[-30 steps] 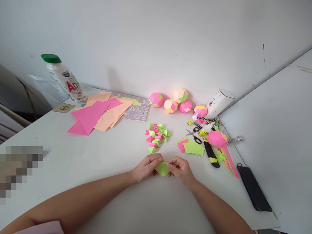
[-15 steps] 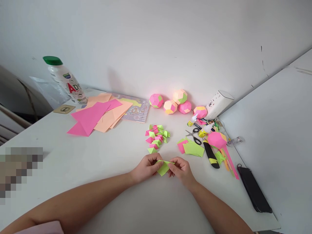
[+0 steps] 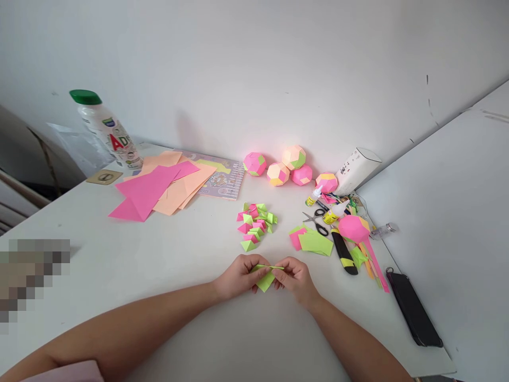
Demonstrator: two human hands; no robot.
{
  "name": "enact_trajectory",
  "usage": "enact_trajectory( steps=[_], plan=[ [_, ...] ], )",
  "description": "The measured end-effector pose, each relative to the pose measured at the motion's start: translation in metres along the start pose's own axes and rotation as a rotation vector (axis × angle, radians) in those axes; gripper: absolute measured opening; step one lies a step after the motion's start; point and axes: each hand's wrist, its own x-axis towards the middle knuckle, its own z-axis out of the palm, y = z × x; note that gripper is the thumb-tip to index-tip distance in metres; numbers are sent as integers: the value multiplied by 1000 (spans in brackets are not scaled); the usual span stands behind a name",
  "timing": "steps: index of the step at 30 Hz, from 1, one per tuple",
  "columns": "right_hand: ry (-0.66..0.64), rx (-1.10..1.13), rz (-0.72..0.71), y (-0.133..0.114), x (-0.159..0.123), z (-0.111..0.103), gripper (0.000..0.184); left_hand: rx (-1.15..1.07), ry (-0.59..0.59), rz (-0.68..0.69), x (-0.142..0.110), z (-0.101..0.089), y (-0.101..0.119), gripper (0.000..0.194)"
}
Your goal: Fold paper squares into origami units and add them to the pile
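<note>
A small piece of green paper (image 3: pixel 265 281) is pinched between my two hands, a folded edge along its top and a pointed corner hanging down. My left hand (image 3: pixel 243 277) grips its left side, thumb in front. On the opposite side, my right hand (image 3: pixel 293 278) presses the top edge between thumb and fingers. Just beyond my hands lies a pile of small folded green and pink paper pieces (image 3: pixel 256 225). To its right are flat green paper pieces (image 3: pixel 316 243) with pink ones partly beneath them.
Several paper balls (image 3: pixel 254 164) sit along the wall. Scissors (image 3: pixel 319 222), glue bottles (image 3: pixel 334 213) and a utility knife (image 3: pixel 345 251) lie at right, near a black phone (image 3: pixel 414 307). Large pink sheets (image 3: pixel 149 191) and a green-capped bottle (image 3: pixel 107 130) are at left.
The green paper's top edge now looks folded over and narrower, with its lower corner shifted slightly down. My left hand has moved slightly downward; both hands keep hold.
</note>
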Motion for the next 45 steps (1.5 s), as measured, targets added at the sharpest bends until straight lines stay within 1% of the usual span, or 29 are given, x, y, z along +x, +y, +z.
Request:
enact_trajectory(
  steps=[7,16,22,27,32,38,41,43,45],
  plan=[
    [11,-6,-17,-1,-1,0,19,13,-6,2,0,-1,-4,33],
    [85,-18,-29,1,0,0,20,6,-7,-3,0,-1,-2,35],
    [78,23,-53,-3,-2,0,22,-58,0,3,1,-2,-4,34],
    [74,-1,-84,-6,-4,2,23,-70,14,-4,1,-2,-2,34],
    [12,-64,-103,-6,-4,4,16,22,16,9,-1,0,0,28],
    [14,-151,-137,-5,-3,4,13,219,104,151,-1,2,-1,18],
    [27,-159,-132,-5,-4,4,13,231,90,184,-1,1,-1,15],
    [43,-136,-112,-5,-5,4,13,207,85,162,-1,0,-1,15],
    [56,-112,-96,-5,-5,3,13,175,108,136,0,-1,-1,16]
  ],
)
